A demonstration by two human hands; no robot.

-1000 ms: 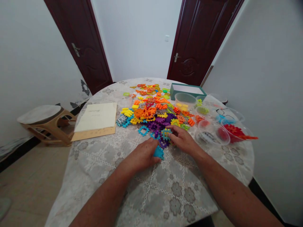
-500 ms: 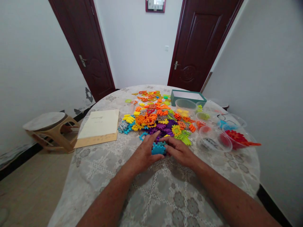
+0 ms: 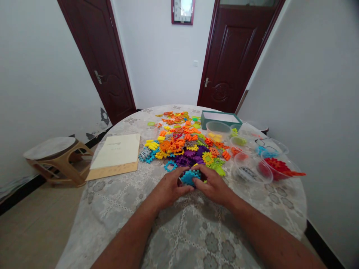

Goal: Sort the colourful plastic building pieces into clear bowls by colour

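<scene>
Between my two hands is a blue toothed plastic building piece (image 3: pixel 190 177), tilted, its far side hidden by my fingers. My left hand (image 3: pixel 171 188) grips it from the left, thumb along the lower edge. From the right, my right hand (image 3: pixel 214 184) closes on it, with the thumb pressed to its front face. Just beyond the hands lies a heap of similar pieces, with purple plates (image 3: pixel 183 160), a blue square frame (image 3: pixel 170 166), a yellow square piece (image 3: pixel 208 158) and orange pieces (image 3: pixel 172 145).
Clear plastic tubs stand at the right, one holding red pieces (image 3: pixel 277 166), another grey pieces (image 3: pixel 246 173). Behind them is a green open box (image 3: pixel 221 117). A cream paper pad (image 3: pixel 116 151) lies at the left on the patterned tablecloth (image 3: pixel 117 209). A stool (image 3: pixel 58 160) stands beside the table.
The blue piece has been turned and tilted between my hands. My right thumb has shifted onto its front face. The camera view has tipped slightly upward.
</scene>
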